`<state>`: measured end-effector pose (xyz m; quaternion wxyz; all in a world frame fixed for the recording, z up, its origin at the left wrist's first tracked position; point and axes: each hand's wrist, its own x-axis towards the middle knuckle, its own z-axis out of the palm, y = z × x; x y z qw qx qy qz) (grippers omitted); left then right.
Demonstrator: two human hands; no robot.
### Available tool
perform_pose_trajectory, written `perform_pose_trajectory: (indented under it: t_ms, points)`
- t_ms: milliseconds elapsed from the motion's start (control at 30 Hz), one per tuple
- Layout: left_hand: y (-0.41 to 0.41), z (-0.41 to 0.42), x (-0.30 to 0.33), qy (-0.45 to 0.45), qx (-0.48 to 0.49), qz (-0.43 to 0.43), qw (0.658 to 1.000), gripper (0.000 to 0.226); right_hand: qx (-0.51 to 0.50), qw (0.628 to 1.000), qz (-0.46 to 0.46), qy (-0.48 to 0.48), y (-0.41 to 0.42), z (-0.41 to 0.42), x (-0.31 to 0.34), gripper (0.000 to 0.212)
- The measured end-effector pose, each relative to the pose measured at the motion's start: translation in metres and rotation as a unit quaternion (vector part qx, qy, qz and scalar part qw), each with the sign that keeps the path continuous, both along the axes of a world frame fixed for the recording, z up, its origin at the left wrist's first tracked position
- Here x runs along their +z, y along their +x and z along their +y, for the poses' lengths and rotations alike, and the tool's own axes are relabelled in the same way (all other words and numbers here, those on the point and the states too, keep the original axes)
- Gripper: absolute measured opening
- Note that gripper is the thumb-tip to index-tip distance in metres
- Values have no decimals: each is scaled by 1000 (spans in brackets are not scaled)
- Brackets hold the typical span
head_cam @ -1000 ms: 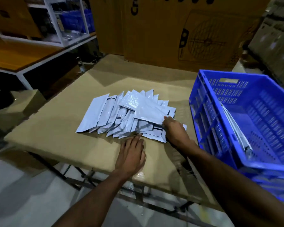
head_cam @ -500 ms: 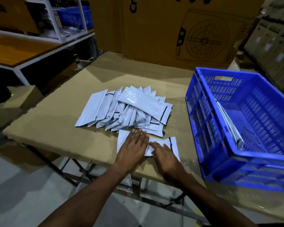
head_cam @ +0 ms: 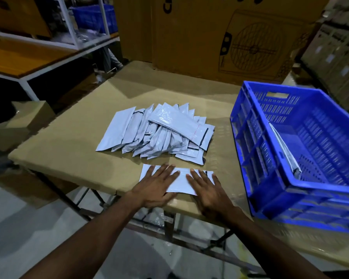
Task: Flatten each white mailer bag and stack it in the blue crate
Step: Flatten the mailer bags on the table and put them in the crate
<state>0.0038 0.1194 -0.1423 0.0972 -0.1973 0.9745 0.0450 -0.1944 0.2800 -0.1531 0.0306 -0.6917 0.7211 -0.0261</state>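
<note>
Both palms are down on one white mailer bag (head_cam: 180,181), low in the centre of the frame, near the front edge of the cardboard-covered table (head_cam: 69,137). The left hand (head_cam: 156,187) lies flat over the bag's left half, fingers straight and slightly fanned, pressing on it. The right hand (head_cam: 209,191) covers the right half, fingers straight and close together, also pressing; a black strip on the bag shows just beside its fingertips. A bare band of bag shows between the two hands, which sit apart.

Just above, mid-frame, lies the pile of white mailer bags (head_cam: 159,131), overlapping in a loose fan, one lying slantwise on top. It sits close to the pressed bag; I cannot tell if they touch.

At the right of the frame stands the blue crate (head_cam: 270,198), on the table, with some white bags (head_cam: 284,150) leaning upright against its left inner wall.

A big cardboard box (head_cam: 220,33) fills the top centre, behind the table.
</note>
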Motion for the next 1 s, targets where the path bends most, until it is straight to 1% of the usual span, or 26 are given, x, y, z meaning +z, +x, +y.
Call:
perform_pose_trajectory:
  t_ms: [67,133,200,233,267,300,333,367,400,433,500,533,600,733,800,867,1000]
  points:
    - [0,1,-1,25,17,6,1000,98,2,1000,-7,24,0,0,3,63]
    - [-5,5,5,34,41,18,998,98,-6,999,-13,51,0,-4,8,76]
    - [-11,9,9,-20,46,66,997,83,-36,995,-52,74,7,-9,19,93]
    - [-15,14,13,-34,51,108,992,70,-50,993,-86,61,12,-15,26,95]
    - [-23,18,13,-31,56,167,984,56,-58,991,-120,26,17,-22,30,92]
    - [-29,24,17,11,77,214,974,50,-62,986,-154,-13,21,-29,31,86]
    - [-34,30,19,70,106,240,962,51,-67,980,-185,-33,25,-35,31,78]
    - [-37,35,19,118,131,252,952,53,-66,976,-203,-32,28,-36,28,71]
    - [-38,38,15,140,144,254,946,51,-58,977,-203,-29,31,-36,22,65]
    - [-38,40,7,136,140,250,948,51,-53,981,-181,-41,31,-33,13,60]
    - [-36,39,-11,81,101,222,966,56,-39,990,-116,-71,29,-24,-3,50]
    - [-37,38,-16,57,94,211,971,58,-34,991,-93,-89,28,-22,-8,49]
    - [-38,36,-20,42,99,196,975,61,-49,991,-69,-104,27,-24,-10,52]
    - [-35,34,-21,-8,95,138,986,72,-114,990,-34,-69,32,-25,-7,54]
    - [-32,33,-18,-5,103,106,989,77,-133,990,-20,-50,33,-23,-7,56]
    - [-29,32,-17,4,105,94,990,80,-143,989,-4,-41,32,-22,-7,57]
    - [-20,23,-19,10,105,83,991,73,-153,988,-2,-26,31,-21,-9,59]
